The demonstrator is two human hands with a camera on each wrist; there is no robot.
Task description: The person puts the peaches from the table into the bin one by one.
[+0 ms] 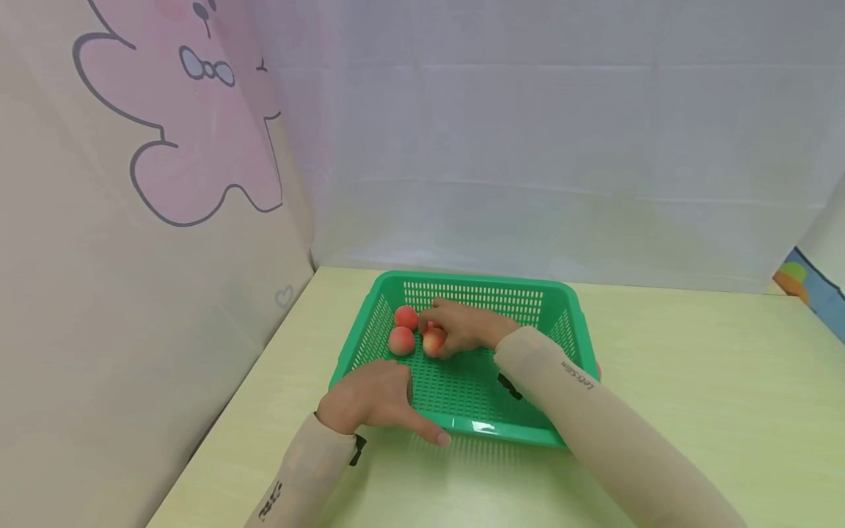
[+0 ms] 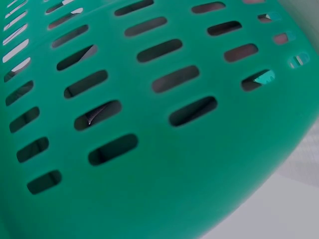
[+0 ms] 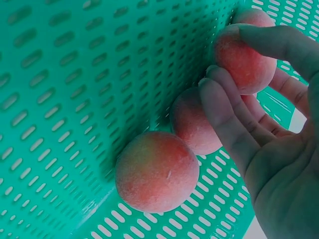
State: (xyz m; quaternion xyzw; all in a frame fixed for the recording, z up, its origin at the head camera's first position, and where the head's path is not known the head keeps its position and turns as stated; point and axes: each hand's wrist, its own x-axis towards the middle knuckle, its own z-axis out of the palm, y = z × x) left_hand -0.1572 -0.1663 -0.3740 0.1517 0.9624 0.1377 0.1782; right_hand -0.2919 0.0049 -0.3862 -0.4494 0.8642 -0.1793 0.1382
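A green plastic basket (image 1: 455,425) with slotted walls stands on the table. My right hand (image 1: 465,326) reaches inside and holds a red-yellow peach (image 3: 244,59) between thumb and fingers. Below those fingers, in the right wrist view, lies a second peach (image 3: 194,122), with a larger-looking peach (image 3: 157,172) nearer the camera. Another peach (image 3: 254,17) shows behind the held one. At the basket's near left corner, my left hand (image 1: 370,396) grips the rim, its thumb along the front outside. The left wrist view shows only the slotted basket wall (image 2: 149,164) close up; the left fingers are mostly hidden.
The basket rests on a pale yellow-green table (image 1: 693,381). Something reddish (image 1: 598,370) peeks out beyond its right side. A white sheet (image 1: 561,161) hangs behind the table, and a wall covering with a pink cartoon figure (image 1: 211,139) stands at the left.
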